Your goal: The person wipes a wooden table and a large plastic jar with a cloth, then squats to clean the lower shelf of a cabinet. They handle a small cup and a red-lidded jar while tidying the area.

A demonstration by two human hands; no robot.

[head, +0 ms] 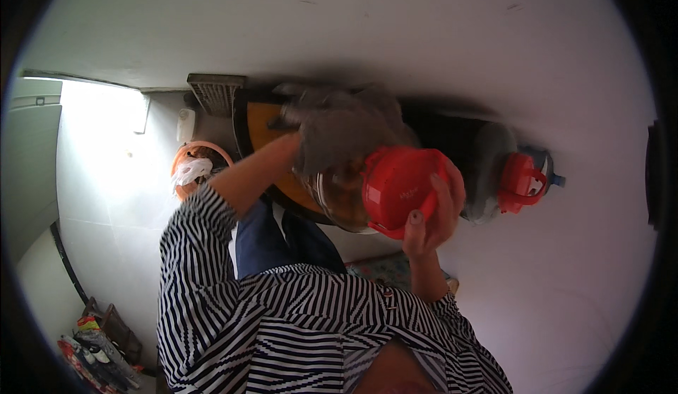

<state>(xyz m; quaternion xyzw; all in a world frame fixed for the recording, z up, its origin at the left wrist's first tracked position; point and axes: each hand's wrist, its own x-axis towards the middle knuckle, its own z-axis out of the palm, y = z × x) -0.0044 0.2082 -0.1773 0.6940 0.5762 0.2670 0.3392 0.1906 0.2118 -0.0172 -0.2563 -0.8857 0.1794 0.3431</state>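
Note:
A bunched grey cloth (349, 123), blurred, covers most of my left hand (304, 142), which is on it; the fingers are hidden. The cloth lies against a large clear jar (336, 198) with a red plastic lid (397, 192). My right hand (437, 216) grips this lid at its handle and rim, thumb towards me. The jar is tilted, and the cloth hides part of its side.
Beneath the jar is an orange-brown surface with a dark rim (241, 123). A second clear jar (490, 171) with a red handled lid (522, 184) stands at right, beside a bluish bottle (545, 166). An orange bucket (180, 158) holds a white bag (193, 171). A pale wall (371, 17) borders this.

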